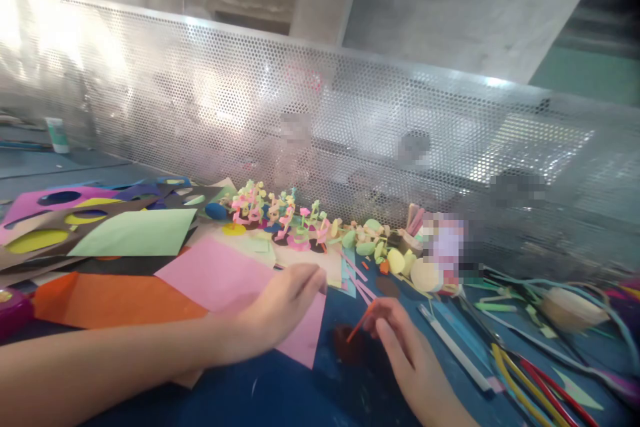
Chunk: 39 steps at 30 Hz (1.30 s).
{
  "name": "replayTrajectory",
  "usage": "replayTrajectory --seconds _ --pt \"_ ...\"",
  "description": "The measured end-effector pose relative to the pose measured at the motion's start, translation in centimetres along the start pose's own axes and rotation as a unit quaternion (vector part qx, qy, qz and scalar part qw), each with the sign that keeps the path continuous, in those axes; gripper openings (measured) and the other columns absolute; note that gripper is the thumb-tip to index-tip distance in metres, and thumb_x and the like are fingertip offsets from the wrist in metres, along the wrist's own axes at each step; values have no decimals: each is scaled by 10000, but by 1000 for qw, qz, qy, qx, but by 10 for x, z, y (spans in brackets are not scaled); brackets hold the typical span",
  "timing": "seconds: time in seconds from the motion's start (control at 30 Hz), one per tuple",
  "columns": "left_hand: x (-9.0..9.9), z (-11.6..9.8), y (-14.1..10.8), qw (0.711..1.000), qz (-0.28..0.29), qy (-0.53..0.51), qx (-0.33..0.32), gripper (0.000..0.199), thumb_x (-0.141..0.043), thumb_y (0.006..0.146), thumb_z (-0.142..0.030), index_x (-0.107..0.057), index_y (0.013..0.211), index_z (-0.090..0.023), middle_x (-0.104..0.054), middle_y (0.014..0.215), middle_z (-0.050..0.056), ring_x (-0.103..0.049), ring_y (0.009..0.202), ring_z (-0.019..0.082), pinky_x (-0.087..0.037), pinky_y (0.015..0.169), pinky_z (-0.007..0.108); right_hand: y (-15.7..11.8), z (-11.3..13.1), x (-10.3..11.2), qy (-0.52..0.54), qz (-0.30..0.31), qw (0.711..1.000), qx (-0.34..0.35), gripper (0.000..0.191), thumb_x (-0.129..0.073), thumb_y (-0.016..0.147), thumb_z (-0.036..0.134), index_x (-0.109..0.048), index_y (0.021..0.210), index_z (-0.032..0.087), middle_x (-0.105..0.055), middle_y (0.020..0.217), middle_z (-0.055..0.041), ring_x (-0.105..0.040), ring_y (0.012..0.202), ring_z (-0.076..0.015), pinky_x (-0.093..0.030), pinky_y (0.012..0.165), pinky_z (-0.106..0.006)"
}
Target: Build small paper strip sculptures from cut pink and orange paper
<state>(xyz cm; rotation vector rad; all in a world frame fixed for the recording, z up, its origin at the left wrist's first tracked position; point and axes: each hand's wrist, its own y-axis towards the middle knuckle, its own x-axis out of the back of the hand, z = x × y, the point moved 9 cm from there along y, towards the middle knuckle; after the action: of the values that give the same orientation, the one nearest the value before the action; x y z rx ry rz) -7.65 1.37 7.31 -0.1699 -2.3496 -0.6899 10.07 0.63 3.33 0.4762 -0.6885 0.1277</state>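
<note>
My left hand (285, 303) is over a sheet of pink paper (220, 273), its fingers curled and pressed together. Whatever may be in them is hidden behind the hand. My right hand (403, 347) pinches a thin orange-red paper strip (361, 322) between thumb and fingers. The strip slants down to the left, its lower end over a small dark brown paper piece (345, 349) on the blue table (280, 393). I cannot tell whether strip and brown piece touch. Several narrow pink strips (361, 280) lie just beyond my right hand.
Orange paper (120, 300), light green paper (140, 233) and cut sheets cover the left. Small pink and green paper figures (280, 213) stand at the back before a perforated metal screen (200, 93). A white bar (457, 350) and red-and-yellow handles (530, 380) lie at right.
</note>
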Motion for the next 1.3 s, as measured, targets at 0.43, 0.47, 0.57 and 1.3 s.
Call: replayTrajectory --seconds 0.43,0.47,0.57,1.3 --pt "21 51 128 978 -42 150 141 277 -541 821 -314 -599 987 -101 -608 979 71 -580 884 223 -471 758 349 9 -9 9 115 -53 991 -39 307 -270 911 450 -464 888 213 -589 709 -4 -563 646 -155 -467 636 -285" --pt "16 52 129 976 -41 153 147 296 -523 837 -318 -564 1047 -114 -579 1044 69 -570 915 223 -477 774 374 9 -9 9 117 -50 991 -39 304 -271 911 449 -462 894 213 -587 711 -2 -562 651 -153 -466 641 -283" --pt "5 54 131 973 -42 159 165 320 -504 854 -306 -509 1124 -135 -535 1123 82 -556 953 212 -481 792 399 8 -7 8 123 -35 991 -44 295 -270 915 442 -453 891 212 -573 719 3 -551 667 -143 -455 660 -275" --pt "17 45 127 979 11 -172 112 240 -553 714 -329 -646 784 -119 -363 429 -73 -278 370 34 -277 400 165 8 -9 4 149 -21 988 -46 225 -333 909 407 -462 882 224 -566 707 22 -545 670 -133 -421 666 -255"
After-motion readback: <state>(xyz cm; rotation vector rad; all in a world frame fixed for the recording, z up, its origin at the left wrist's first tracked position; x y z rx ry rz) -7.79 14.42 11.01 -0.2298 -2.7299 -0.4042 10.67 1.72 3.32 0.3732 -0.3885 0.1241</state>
